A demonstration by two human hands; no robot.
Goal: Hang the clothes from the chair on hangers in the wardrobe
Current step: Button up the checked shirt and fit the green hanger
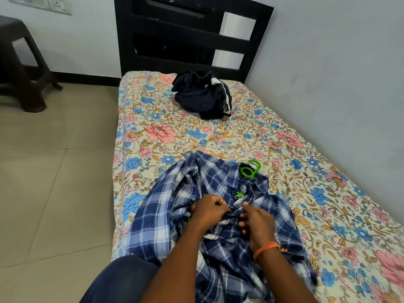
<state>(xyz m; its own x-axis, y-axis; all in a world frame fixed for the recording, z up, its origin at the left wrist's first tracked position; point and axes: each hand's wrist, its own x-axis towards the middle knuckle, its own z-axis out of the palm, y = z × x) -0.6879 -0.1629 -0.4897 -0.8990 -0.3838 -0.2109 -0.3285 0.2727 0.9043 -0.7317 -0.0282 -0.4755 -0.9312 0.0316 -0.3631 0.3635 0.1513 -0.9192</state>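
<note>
A blue and white checked shirt [170, 202] lies spread on the near part of the bed. A bright green hanger [250, 170] is inside it, its hook sticking out past the collar. My left hand [207, 212] is closed on the shirt's front edge just below the collar. My right hand [255, 224], with an orange thread at the wrist, pinches the other front edge right beside it. A crumpled dark garment with white stripes [203, 95] lies near the head of the bed.
The bed has a floral sheet [306, 171] and a black headboard [192, 33] against the wall. A dark plastic chair [19, 62] stands at the far left on the tiled floor [54, 171]. No wardrobe is in view.
</note>
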